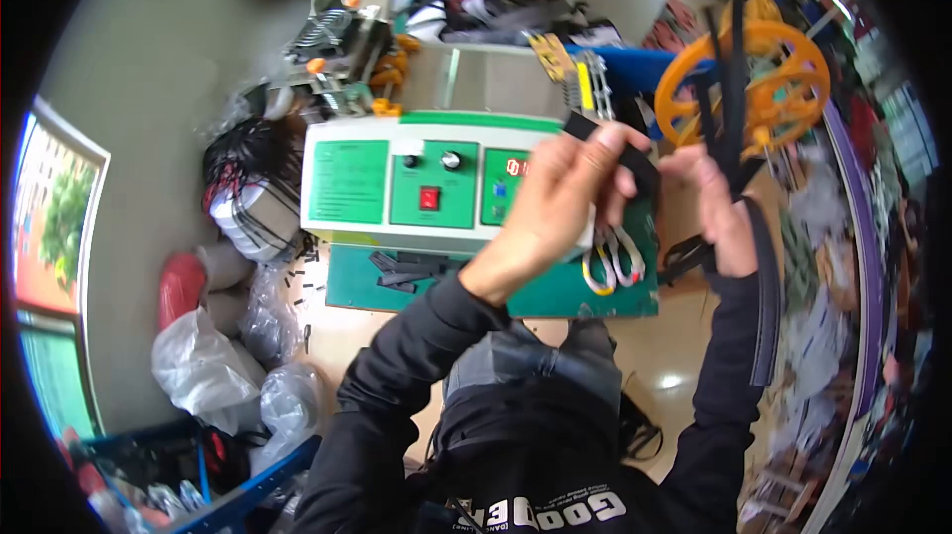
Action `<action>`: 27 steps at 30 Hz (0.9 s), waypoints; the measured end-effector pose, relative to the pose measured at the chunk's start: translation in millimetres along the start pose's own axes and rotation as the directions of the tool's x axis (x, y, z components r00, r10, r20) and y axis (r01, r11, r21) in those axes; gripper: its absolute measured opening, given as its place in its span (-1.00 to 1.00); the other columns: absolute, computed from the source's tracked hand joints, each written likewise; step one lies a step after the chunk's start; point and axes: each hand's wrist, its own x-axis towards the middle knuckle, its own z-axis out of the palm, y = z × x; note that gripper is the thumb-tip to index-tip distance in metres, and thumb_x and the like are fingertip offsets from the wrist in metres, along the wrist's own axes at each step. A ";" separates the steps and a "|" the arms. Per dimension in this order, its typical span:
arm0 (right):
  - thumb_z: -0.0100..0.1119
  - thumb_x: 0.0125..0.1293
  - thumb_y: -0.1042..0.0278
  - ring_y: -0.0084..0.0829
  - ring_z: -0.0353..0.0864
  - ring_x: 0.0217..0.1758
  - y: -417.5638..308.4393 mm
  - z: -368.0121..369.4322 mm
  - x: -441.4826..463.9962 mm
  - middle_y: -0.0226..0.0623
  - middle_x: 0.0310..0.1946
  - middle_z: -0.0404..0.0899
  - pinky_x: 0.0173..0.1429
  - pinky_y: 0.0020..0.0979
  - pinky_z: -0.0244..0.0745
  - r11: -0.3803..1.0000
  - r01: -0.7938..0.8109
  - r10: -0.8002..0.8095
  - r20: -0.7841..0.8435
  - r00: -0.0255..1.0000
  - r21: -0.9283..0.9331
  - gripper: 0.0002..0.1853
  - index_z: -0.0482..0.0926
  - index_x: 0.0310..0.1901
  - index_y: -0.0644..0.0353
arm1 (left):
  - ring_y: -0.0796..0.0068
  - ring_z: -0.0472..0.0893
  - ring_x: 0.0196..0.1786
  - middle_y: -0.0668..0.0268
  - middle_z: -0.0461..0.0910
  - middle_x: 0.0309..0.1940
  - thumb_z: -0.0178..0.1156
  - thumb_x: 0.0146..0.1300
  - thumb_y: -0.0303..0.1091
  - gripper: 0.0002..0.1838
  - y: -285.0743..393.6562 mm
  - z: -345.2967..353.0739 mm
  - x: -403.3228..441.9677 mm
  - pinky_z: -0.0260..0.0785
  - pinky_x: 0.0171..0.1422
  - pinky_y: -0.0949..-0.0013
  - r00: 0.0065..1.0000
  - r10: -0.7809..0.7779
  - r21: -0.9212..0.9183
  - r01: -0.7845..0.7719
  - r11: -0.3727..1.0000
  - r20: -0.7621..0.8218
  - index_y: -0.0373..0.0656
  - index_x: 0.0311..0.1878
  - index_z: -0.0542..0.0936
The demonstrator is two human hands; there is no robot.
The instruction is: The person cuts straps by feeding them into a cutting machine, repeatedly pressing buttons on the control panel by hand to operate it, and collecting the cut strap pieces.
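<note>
My left hand is closed on the end of a black webbing strap, in front of the right side of a white and green machine. To its right, my right hand is curled around more of the strap; its fingers are slightly blurred. One length of strap lies over my right wrist and hangs along the forearm. Other lengths rise past an orange reel. The machine's front has knobs, a red switch and a lit red display, partly hidden by my left hand.
Several short black strips lie on the green tabletop. White and yellow loops, perhaps scissor handles, lie near its right edge. Clear plastic bags and a blue crate stand at left. Clutter lines the right side.
</note>
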 end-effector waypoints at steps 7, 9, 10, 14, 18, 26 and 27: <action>0.06 0.29 0.30 -0.72 0.22 -0.72 19.9 4.0 30.6 -0.33 -0.57 0.46 -0.63 -0.75 0.10 0.923 -0.293 0.153 0.462 0.874 0.249 -0.78 0.54 -0.22 0.30 | 0.64 0.36 -0.64 0.37 0.44 -0.57 -0.13 0.42 -0.22 -0.68 14.0 -45.9 7.5 0.22 -0.53 0.60 0.957 0.050 -0.190 -0.108 0.976 -0.286 -0.28 -0.11 0.50; 0.08 0.28 0.26 -0.75 0.13 -0.76 26.2 -7.9 40.5 -0.38 -0.60 0.43 -0.69 -0.73 -0.03 0.908 -0.331 0.215 0.393 0.894 0.257 -0.76 0.54 -0.25 0.29 | 0.64 0.37 -0.61 0.37 0.45 -0.54 -0.12 0.41 -0.24 -0.69 20.5 -74.0 7.5 0.24 -0.51 0.60 0.943 0.083 -0.249 -0.169 0.954 -0.321 -0.29 -0.09 0.49; 0.11 0.27 0.21 -0.79 0.03 -0.80 24.6 -10.1 47.7 -0.44 -0.63 0.39 -0.74 -0.72 -0.16 0.885 -0.379 0.291 0.312 0.904 0.272 -0.74 0.54 -0.29 0.29 | 0.63 0.39 -0.58 0.36 0.45 -0.51 -0.11 0.41 -0.25 -0.70 20.9 -83.7 8.0 0.25 -0.50 0.59 0.932 0.098 -0.313 -0.214 0.926 -0.349 -0.30 -0.06 0.47; 0.13 0.26 0.17 -0.80 0.01 -0.83 2.4 4.6 88.6 -0.48 -0.64 0.36 -0.75 -0.73 -0.13 0.934 -0.312 0.262 0.261 0.929 0.175 -0.70 0.53 -0.30 0.31 | 0.63 0.42 -0.50 0.33 0.47 -0.44 -0.09 0.39 -0.26 -0.69 10.9 -108.7 8.7 0.28 -0.43 0.59 0.910 0.085 -0.366 -0.247 0.897 -0.405 -0.31 0.01 0.43; 0.16 0.22 0.11 -0.81 0.01 -0.83 -16.3 32.4 133.1 -0.54 -0.65 0.32 -0.76 -0.72 -0.11 0.971 -0.238 0.225 0.266 0.937 0.017 -0.67 0.53 -0.29 0.29 | 0.63 0.44 -0.44 0.31 0.48 -0.38 -0.10 0.40 -0.26 -0.68 12.4 -125.5 -2.0 0.32 -0.38 0.59 0.860 0.039 -0.382 -0.265 0.886 -0.508 -0.30 0.05 0.40; 0.16 0.23 0.11 -0.81 0.01 -0.82 12.5 63.9 197.5 -0.56 -0.67 0.32 -0.77 -0.70 -0.12 0.964 -0.212 0.259 0.394 0.882 -0.160 -0.71 0.49 -0.41 0.19 | 0.63 0.45 -0.40 0.31 0.50 -0.36 -0.15 0.41 -0.26 -0.68 -3.8 -136.6 -70.6 0.35 -0.31 0.59 0.839 0.047 -0.318 -0.256 0.913 -0.542 -0.31 0.00 0.45; 0.16 0.22 0.11 -0.81 0.01 -0.82 12.2 65.9 199.4 -0.56 -0.67 0.31 -0.77 -0.70 -0.12 0.964 -0.212 0.261 0.402 0.878 -0.162 -0.71 0.48 -0.42 0.18 | 0.64 0.45 -0.41 0.32 0.50 -0.37 -0.15 0.42 -0.25 -0.67 -7.0 -134.8 -80.2 0.35 -0.30 0.60 0.838 0.048 -0.299 -0.247 0.922 -0.544 -0.31 -0.02 0.46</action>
